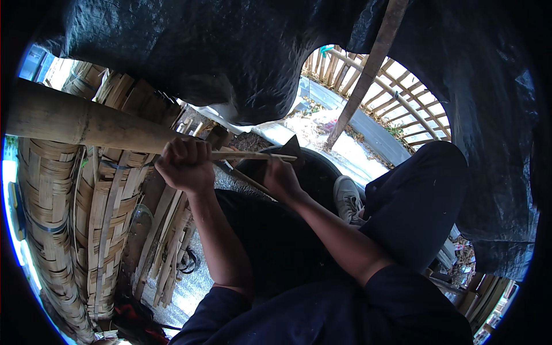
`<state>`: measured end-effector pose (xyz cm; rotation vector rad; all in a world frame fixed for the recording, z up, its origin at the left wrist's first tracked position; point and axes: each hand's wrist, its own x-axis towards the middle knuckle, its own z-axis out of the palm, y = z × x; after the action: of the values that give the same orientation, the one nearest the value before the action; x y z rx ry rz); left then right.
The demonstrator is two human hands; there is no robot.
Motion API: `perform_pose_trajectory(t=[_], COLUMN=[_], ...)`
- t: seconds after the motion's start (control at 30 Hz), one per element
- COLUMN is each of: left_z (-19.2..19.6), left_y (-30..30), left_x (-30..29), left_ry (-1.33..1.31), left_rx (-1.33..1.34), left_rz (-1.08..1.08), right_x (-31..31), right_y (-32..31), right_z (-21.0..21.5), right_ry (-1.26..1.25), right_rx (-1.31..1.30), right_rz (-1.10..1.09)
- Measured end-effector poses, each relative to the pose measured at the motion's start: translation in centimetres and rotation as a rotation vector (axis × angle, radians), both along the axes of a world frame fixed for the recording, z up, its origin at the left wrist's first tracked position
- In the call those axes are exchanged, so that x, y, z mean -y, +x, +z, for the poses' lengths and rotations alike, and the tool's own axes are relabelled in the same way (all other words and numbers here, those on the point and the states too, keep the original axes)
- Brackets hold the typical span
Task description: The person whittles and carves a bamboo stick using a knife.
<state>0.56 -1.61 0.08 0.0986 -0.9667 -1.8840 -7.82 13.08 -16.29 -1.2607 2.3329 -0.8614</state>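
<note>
My left hand is closed in a fist around a pale bamboo strip, which runs out to the right from it. At the strip's far end my right hand is closed, with its thumb side against the strip. A dark pointed piece, blade-like in shape, sticks up just beyond these fingers; what the hand grips is hidden. Below the strip a thin stick slants down toward my right wrist. A thick bamboo pole reaches from the left edge to behind my left fist.
A black round tub stands beneath my hands, beside my shoe. Rolled woven bamboo mats and loose slats crowd the left. Black plastic sheeting hangs low ahead, next to a slanting wooden post.
</note>
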Motion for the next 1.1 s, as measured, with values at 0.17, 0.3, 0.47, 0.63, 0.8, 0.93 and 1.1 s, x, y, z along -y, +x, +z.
perform_pose_trajectory(t=[0.17,0.3,0.47,0.63,0.8,0.93,1.1], left_z=[-0.2,-0.7,-0.4,-0.6,-0.9,-0.4,-1.0], left_y=[0.0,0.2,0.7,1.6,-0.2,0.9,0.3], left_x=[1.0,1.1,1.1,1.9,1.1,1.5,2.0], left_ry=[0.034,-0.006,0.075,0.182,0.118,0.044,0.089], left_rx=[-0.015,-0.012,0.006,0.060,-0.019,0.015,0.031], left_rz=[0.039,0.030,0.099,0.247,0.110,0.155,0.166], right_x=[-0.9,-4.2,1.6,0.6,-3.8,1.8,-0.6], right_y=[-1.8,-4.4,-0.2,0.2,-5.2,0.8,-2.8], right_z=[-1.6,-5.2,4.2,-0.6,-7.2,1.1,-4.8], right_ry=[-0.095,0.208,-0.214,-0.433,0.234,-0.010,-0.006], right_rx=[0.100,0.197,0.303,-0.078,0.170,0.029,-0.305], right_rz=[-0.076,-0.149,0.010,0.003,-0.021,0.029,0.127])
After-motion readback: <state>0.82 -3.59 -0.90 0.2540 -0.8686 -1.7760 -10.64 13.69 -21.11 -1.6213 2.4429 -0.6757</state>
